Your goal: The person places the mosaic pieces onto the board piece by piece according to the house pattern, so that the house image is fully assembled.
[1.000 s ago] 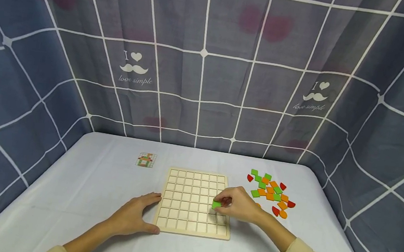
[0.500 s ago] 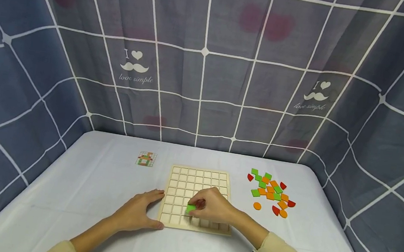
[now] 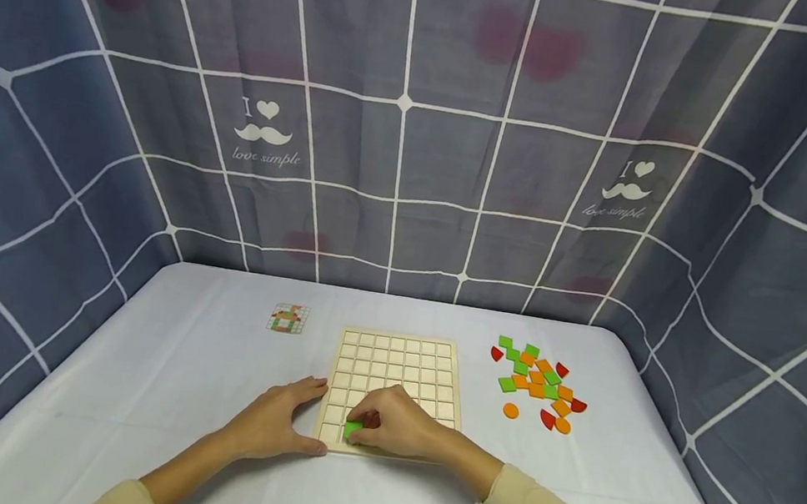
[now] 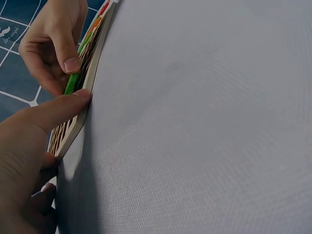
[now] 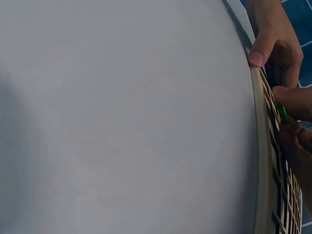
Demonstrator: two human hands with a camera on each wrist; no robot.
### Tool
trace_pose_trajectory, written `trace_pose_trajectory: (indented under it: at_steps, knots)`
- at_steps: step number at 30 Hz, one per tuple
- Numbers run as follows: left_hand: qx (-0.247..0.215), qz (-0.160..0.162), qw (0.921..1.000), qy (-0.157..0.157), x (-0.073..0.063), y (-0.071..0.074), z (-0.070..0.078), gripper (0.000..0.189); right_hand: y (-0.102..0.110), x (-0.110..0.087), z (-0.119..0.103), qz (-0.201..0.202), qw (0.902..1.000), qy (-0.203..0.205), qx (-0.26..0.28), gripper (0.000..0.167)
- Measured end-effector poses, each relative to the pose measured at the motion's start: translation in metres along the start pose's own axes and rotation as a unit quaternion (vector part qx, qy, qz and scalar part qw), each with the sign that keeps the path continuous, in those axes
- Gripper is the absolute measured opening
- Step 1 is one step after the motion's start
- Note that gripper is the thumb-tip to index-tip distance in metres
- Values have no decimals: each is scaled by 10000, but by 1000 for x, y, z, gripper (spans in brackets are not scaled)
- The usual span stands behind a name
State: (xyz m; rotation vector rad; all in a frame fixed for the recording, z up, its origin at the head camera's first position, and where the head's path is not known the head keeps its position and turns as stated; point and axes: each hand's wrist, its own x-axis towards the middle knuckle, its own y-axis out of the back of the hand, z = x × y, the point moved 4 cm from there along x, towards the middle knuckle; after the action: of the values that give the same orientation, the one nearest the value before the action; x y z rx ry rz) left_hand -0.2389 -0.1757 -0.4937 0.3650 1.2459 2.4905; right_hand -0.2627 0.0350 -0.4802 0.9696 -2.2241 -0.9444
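A pale wooden board (image 3: 398,359) with a raised grid of square cells lies on the white table. My right hand (image 3: 399,426) is over its near-left part and pinches a green square tile (image 3: 352,431) between thumb and fingers. The tile stands tilted on edge, close over the cells near the front left corner, as the left wrist view shows with the green tile (image 4: 71,84) beside the rim. My left hand (image 3: 274,425) rests at the board's left side, thumb at the near corner and fingers spread along the edge.
Loose green, orange and red pieces, among them an orange disc (image 3: 510,411) and a red piece (image 3: 578,405), lie right of the board. A small card with a coloured grid picture (image 3: 288,318) lies back left. A checked curtain (image 3: 438,155) surrounds the table (image 3: 130,386).
My right hand has carried the green tile leftward and nearer, from the board's right side to its near-left corner. The left hand has stayed at the left edge; the board has shifted slightly.
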Motion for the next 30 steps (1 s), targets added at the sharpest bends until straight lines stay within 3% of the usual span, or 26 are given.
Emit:
trace_pose_trajectory:
  at_steps: [18, 30]
  knots:
    - [10, -15, 10000, 89, -4, 2, 3, 101, -11, 4, -3, -29, 9993, -39, -380, 19]
    - [120, -43, 9999, 108, 0, 2, 0, 101, -5, 2, -3, -100, 9995, -99, -288, 19]
